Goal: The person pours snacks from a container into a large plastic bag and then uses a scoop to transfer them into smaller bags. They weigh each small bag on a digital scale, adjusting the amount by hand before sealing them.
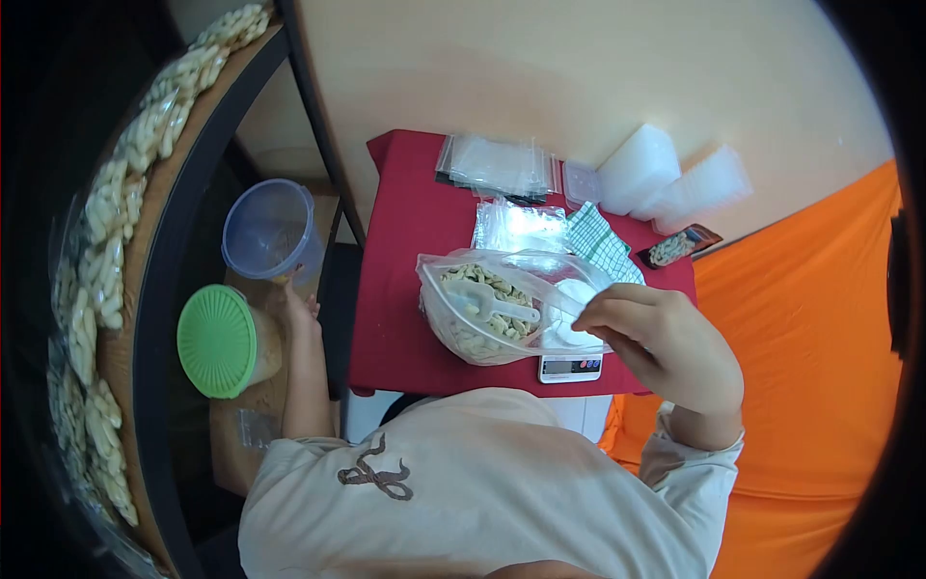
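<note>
My right hand (666, 338) is closed, its fingers pinching the edge of a large clear plastic bag (439, 314). The bag stands gaping on the red-covered table, holding pale, cashew-like pieces (511, 333). A translucent white scoop (487, 302) lies on top of them. Partly behind the bag is a white kitchen scale (570, 369), with a white round item (576, 294) on it. On the shelf at the left, my left hand (301, 311) reaches with fingers stretched out to the side of a purple translucent tub (268, 227). Some of its fingertips are hard to make out.
A green-lidded tub (217, 341) stands beside my left forearm. Clear bags (497, 164), a checked cloth (605, 241), stacked plastic containers (641, 169) and a dark printed pouch (675, 248) lie toward the wall. Packed bags (106, 241) line the upper shelf (207, 125).
</note>
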Demonstrator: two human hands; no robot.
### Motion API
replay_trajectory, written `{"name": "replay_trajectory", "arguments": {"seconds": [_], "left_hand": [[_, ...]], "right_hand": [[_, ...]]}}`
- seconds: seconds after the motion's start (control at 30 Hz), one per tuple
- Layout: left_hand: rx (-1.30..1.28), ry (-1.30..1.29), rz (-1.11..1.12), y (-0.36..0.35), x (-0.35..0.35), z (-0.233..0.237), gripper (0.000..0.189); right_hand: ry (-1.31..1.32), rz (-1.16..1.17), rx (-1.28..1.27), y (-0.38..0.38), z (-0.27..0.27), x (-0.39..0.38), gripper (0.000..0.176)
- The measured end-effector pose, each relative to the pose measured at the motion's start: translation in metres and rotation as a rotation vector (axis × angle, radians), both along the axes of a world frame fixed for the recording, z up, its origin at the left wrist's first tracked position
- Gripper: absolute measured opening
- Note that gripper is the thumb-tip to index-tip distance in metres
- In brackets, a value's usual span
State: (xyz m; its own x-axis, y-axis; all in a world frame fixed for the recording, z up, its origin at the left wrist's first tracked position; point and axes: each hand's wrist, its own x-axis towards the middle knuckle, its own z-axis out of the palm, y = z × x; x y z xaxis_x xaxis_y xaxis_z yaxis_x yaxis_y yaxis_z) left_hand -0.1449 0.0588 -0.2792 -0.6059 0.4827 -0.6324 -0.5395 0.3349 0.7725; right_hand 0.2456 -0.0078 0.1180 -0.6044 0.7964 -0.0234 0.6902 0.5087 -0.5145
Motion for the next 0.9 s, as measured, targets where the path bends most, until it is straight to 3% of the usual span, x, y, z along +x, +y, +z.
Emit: {"name": "replay_trajectory", "arguments": {"seconds": [0.03,0.07,0.1,0.13,0.2,0.23,0.33,0.4,0.43,0.5,0.67,0.9], "left_hand": [[-0.003,-0.015,0.02,-0.006,0.011,0.003,0.072],[0.148,0.175,-0.065,-0.011,0.023,0.007,0.06],[0.297,0.37,-0.149,-0.016,0.034,0.013,0.048],[0.292,0.36,-0.131,-0.02,0.045,0.02,0.048],[0.49,0.783,-0.434,-0.028,0.066,0.044,0.034],[0.572,0.84,-0.492,-0.033,0.078,0.068,0.031],[0.839,1.064,-0.721,-0.042,0.099,0.09,0.042],[0.899,1.132,-0.85,-0.044,0.111,0.087,0.055],[0.904,1.134,-0.867,-0.046,0.116,0.085,0.055],[0.994,1.041,-0.897,-0.048,0.126,0.079,0.062],[1.059,1.013,-0.935,-0.046,0.124,0.07,0.062],[1.065,0.982,-1.026,-0.048,0.124,0.072,0.059]], "right_hand": [[-0.169,0.06,-0.023,0.006,0.0,-0.007,0.026],[-0.349,0.084,-0.076,0.012,0.001,-0.013,0.026],[-0.364,0.102,-0.075,0.019,-0.001,-0.019,0.026],[-0.433,0.177,-0.175,0.027,-0.007,-0.025,0.025],[-0.567,0.236,-0.382,0.043,-0.019,-0.044,0.027],[-0.633,0.22,-0.49,0.05,-0.027,-0.053,0.029],[-0.638,0.191,-0.489,0.068,-0.085,-0.052,0.026],[-0.977,0.374,-0.339,0.078,-0.144,-0.04,0.024],[-0.965,0.364,-0.346,0.086,-0.177,-0.037,0.024],[-1.354,0.59,-0.816,0.099,-0.219,-0.038,0.019],[-1.263,0.563,-0.649,0.09,-0.223,-0.039,0.017],[-1.171,0.539,-0.29,0.079,-0.177,-0.046,0.014]]}}
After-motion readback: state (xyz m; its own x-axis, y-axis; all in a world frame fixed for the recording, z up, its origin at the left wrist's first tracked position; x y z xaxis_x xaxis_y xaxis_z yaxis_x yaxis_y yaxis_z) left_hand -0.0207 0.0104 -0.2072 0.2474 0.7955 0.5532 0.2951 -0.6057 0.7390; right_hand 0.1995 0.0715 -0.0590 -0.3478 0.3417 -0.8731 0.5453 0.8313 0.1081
